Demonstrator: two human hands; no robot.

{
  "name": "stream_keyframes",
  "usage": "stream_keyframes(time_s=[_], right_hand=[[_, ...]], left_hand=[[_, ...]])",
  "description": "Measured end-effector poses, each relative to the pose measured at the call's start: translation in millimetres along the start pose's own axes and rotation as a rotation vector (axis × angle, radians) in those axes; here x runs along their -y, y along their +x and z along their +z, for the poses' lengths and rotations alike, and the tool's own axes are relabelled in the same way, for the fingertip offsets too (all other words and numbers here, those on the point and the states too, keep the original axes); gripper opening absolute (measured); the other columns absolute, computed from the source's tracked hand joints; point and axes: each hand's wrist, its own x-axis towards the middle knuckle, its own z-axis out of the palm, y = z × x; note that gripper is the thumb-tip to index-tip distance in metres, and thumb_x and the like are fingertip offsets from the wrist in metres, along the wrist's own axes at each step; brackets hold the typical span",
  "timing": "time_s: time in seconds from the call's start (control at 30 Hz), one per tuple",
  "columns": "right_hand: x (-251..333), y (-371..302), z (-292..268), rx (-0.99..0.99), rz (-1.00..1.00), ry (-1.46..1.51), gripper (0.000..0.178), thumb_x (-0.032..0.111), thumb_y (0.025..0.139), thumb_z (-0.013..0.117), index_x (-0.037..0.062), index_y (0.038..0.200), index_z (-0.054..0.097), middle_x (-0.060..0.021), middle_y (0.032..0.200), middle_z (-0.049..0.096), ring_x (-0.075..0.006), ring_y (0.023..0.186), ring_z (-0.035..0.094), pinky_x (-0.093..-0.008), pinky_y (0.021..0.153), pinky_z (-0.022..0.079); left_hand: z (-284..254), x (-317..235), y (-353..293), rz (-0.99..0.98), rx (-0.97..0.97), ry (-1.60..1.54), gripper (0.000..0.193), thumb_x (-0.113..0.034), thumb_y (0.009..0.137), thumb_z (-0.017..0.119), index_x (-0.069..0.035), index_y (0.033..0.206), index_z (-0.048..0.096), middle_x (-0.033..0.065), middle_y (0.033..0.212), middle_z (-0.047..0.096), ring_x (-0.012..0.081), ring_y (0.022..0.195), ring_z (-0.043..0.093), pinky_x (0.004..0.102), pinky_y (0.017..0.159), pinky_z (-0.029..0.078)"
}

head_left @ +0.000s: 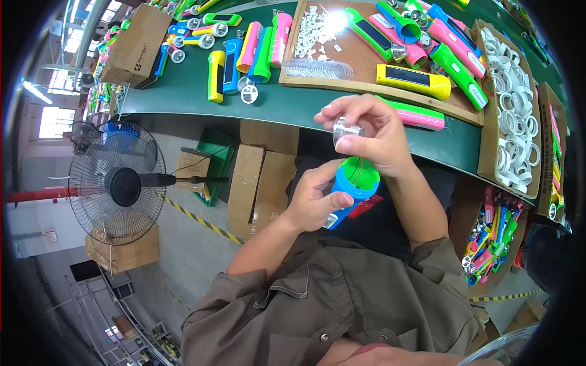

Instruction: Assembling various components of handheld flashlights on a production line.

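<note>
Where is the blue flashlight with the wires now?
In the head view, the blue flashlight is right of centre, in the left hand, just below the right hand.

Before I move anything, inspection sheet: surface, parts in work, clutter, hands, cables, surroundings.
Surface: green bench top, bearing a wood-edged tray.
Parts in work: blue flashlight body, open end up, green inside; clear, shiny lamp piece above it.
Clutter: assorted flashlights; clear discs and small white parts in the tray; white rings in a carton.
Hands: left hand grips the body; right hand pinches the lamp piece.
Cables: thin wires at the body's mouth; upper ends unclear.
Surroundings: fan, cardboard box, striped floor tape.
</note>
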Motion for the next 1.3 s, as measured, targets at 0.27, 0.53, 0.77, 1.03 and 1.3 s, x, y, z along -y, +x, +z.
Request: stream_keyframes(time_s=[0.27,0.53,0.77,1.03,1.3], right_hand=[[14,-6,-2,-0.251,-0.108,-0.064,0.041,-0.014,0.074,0.075,0.0037,0.097,0.045,-0.0108,0.106,0.055,-0.028,0.103,0.067,-0.0399,0.081,0.061],[-2,-12,-28,-0.127,-0.447,-0.279,0.051,-0.003,0.072,0.083,0.004,0.107,0.047,-0.0192,0.11,0.063,-0.029,0.106,0.066,-0.0391,0.087,0.055],[10,-17,-16,0.107,-0.443,-0.925,0.071,0.042,0.082,0.076,0.0018,0.132,0.046,-0.02,0.123,0.064,-0.0377,0.115,0.062,-0.0557,0.107,0.036],[5,-24,-25,-0.065,-0.388,-0.687,0.028,-0.007,0.091,0.049,-0.0035,0.118,0.056,-0.0229,0.117,0.065,-0.0408,0.105,0.064,-0.045,0.096,0.049],[-2,-26,-25,0.187,-0.191,-0.805,0.093,0.06,0.087,0.06,0.0002,0.149,0.024,-0.0231,0.141,0.051,-0.0413,0.132,0.048,-0.0538,0.112,0.03]], left_hand=[[-7,7,17,0.12,-0.082,0.117,0.068,-0.043,0.084,0.076,0.005,0.127,0.053,0.0117,0.109,0.064,0.0203,0.098,0.065,0.0342,0.087,0.053],[-3,14,32,0.241,-0.208,0.294,0.059,-0.033,0.085,0.077,0.0,0.128,0.056,0.0086,0.107,0.069,0.0142,0.096,0.065,0.0299,0.087,0.051],[1,26,41,0.232,-0.284,0.104,0.059,-0.023,0.086,0.077,0.001,0.132,0.049,0.0107,0.115,0.065,0.0162,0.104,0.064,0.0311,0.09,0.05],[2,13,37,0.174,-0.227,0.402,0.069,-0.024,0.085,0.079,0.005,0.136,0.043,0.0108,0.124,0.058,0.016,0.112,0.056,0.0324,0.096,0.046],[14,13,42,0.381,-0.463,0.218,0.059,-0.021,0.084,0.079,0.003,0.128,0.049,0.0158,0.111,0.067,0.0216,0.098,0.068,0.0329,0.085,0.051]])
